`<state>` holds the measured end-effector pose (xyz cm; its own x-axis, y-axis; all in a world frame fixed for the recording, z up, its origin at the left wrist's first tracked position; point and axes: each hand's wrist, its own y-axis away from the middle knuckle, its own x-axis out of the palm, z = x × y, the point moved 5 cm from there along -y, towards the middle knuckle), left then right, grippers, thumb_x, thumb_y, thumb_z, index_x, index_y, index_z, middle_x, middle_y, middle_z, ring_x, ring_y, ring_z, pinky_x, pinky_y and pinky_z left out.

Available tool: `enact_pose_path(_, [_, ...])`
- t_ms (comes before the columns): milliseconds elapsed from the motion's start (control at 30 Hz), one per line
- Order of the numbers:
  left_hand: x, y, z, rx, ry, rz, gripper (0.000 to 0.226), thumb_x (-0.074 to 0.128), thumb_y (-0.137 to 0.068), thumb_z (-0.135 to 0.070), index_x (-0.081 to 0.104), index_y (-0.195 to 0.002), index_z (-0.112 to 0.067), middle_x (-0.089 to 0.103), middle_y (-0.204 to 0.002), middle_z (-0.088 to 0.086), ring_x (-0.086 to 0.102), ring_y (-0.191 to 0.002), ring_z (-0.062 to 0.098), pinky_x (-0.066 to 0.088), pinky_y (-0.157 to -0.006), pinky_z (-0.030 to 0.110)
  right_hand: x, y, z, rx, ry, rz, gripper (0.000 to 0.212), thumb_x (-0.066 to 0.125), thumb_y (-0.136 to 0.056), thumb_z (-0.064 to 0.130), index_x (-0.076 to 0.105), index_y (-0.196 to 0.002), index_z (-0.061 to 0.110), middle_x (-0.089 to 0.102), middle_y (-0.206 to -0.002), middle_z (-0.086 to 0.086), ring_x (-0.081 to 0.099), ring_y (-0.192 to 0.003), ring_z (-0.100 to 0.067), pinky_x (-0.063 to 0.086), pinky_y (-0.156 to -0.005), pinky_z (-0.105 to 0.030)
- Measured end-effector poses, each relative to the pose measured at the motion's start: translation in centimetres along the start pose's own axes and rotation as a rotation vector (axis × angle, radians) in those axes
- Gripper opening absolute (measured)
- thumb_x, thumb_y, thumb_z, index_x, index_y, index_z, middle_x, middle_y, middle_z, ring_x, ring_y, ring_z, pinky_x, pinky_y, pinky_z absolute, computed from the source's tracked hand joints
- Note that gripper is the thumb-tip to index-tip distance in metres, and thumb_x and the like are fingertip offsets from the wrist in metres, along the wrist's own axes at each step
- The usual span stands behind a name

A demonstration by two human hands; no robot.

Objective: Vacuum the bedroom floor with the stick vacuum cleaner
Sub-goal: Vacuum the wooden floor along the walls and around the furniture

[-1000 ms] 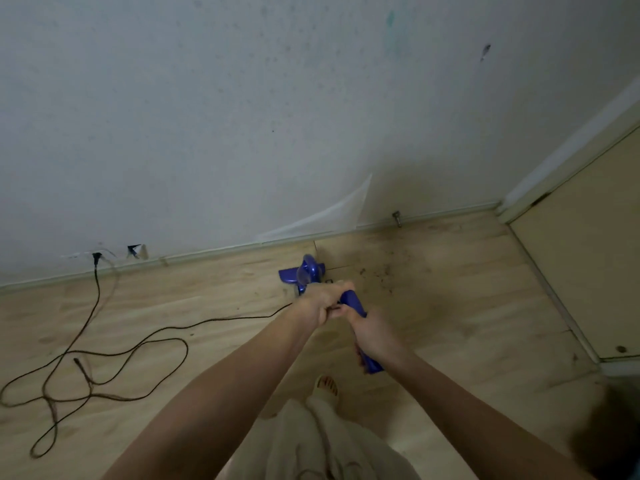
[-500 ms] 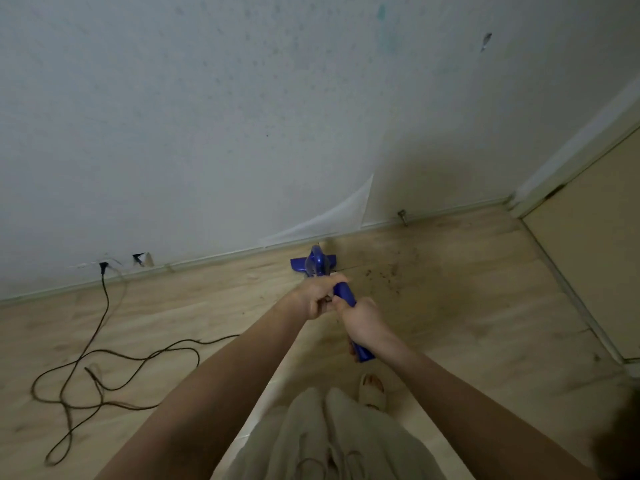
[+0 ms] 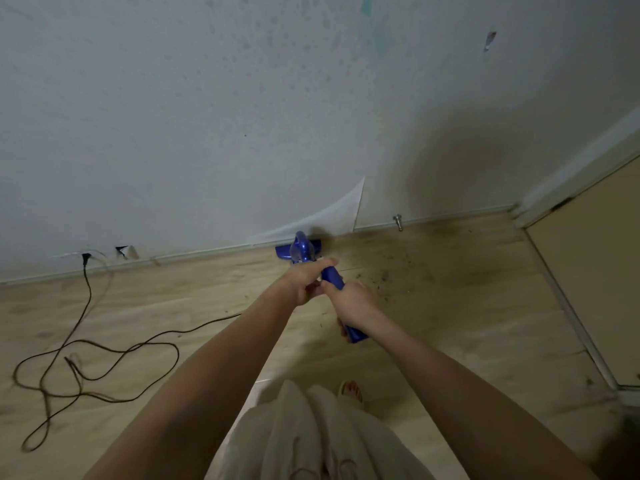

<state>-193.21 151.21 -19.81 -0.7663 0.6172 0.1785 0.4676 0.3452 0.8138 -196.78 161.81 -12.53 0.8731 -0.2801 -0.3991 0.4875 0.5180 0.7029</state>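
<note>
- Here, both hands hold the blue vacuum cleaner (image 3: pixel 302 251) by its handle: the left hand (image 3: pixel 304 278) is curled round the upper part, the right hand (image 3: pixel 351 301) wrapped round the handle lower down, nearer the body, and the two touch.
- The arms reach well forward, so the handle lies straight out from the hands, sloping down and away.
- The vacuum's head sits on the wooden floor (image 3: pixel 450 341), right against the skirting of the white wall (image 3: pixel 242 116), under a flap of peeling wallpaper (image 3: pixel 332 216).
- The step looks like a push stroke run to its limit at the wall.
- Dark crumbs (image 3: pixel 388 275) lie just right of the head, so the next stroke probably wants steering that way.
- The power cord (image 3: pixel 86 358) lies looped well to the left, plugged in at the wall.
</note>
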Motion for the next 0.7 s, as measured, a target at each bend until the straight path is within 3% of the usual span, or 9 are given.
enact_pose_path(167, [1.3, 0.5, 2.0, -0.043, 0.007, -0.007, 0.026, 0.071, -0.084, -0.017, 0.056, -0.102, -0.004, 0.064, -0.096, 0.016, 0.063, -0.087, 0.025, 0.053, -0.088, 0.037, -0.7, 1.4, -1.7, 0.032, 0.026, 0.058, 0.029, 0.043, -0.1, 0.042, 0.046, -0.09, 0.015, 0.053, -0.069, -0.005, 0.052, -0.047, -0.016, 0.041, -0.039, -0.023])
enact_pose_path(300, [1.5, 1.7, 3.7, -0.052, 0.006, -0.005, 0.034, 0.073, -0.082, -0.018, 0.057, -0.109, -0.003, 0.064, -0.098, 0.017, 0.063, -0.084, 0.024, 0.056, -0.077, 0.033, -0.9, 3.3, -2.8, 0.06, 0.003, 0.105, 0.03, 0.044, -0.1, 0.042, 0.049, -0.109, 0.013, 0.053, -0.072, -0.005, 0.052, -0.051, -0.015, 0.043, -0.043, -0.026])
enact_pose_path(467, [2.1, 2.1, 4.7, -0.038, -0.015, -0.013, 0.023, 0.074, -0.082, -0.017, 0.059, -0.094, -0.004, 0.067, -0.103, 0.021, 0.066, -0.097, 0.03, 0.054, -0.091, 0.042, -0.6, 3.8, -4.3, 0.063, -0.018, 0.081, 0.031, 0.043, -0.1, 0.042, 0.047, -0.105, 0.012, 0.051, -0.071, -0.005, 0.051, -0.051, -0.015, 0.041, -0.04, -0.023])
enact_pose_path(600, [2.0, 2.5, 5.1, -0.048, -0.045, -0.001, 0.017, 0.068, -0.085, -0.011, 0.054, -0.09, -0.003, 0.065, -0.084, 0.017, 0.066, -0.078, 0.027, 0.054, -0.09, 0.043, 1.0, 3.6, -5.5, 0.111, -0.076, 0.054, 0.035, 0.044, -0.099, 0.045, 0.046, -0.101, 0.01, 0.051, -0.071, -0.005, 0.05, -0.05, -0.016, 0.042, -0.043, -0.025])
enact_pose_path(700, [1.3, 3.4, 5.1, -0.064, -0.088, 0.029, 0.017, 0.067, -0.087, -0.01, 0.054, -0.092, -0.001, 0.065, -0.085, 0.018, 0.066, -0.08, 0.026, 0.053, -0.092, 0.041, 1.8, 4.3, -5.6, 0.112, -0.094, 0.085, 0.031, 0.045, -0.099, 0.043, 0.048, -0.104, 0.013, 0.051, -0.074, -0.004, 0.05, -0.054, -0.014, 0.042, -0.045, -0.025])
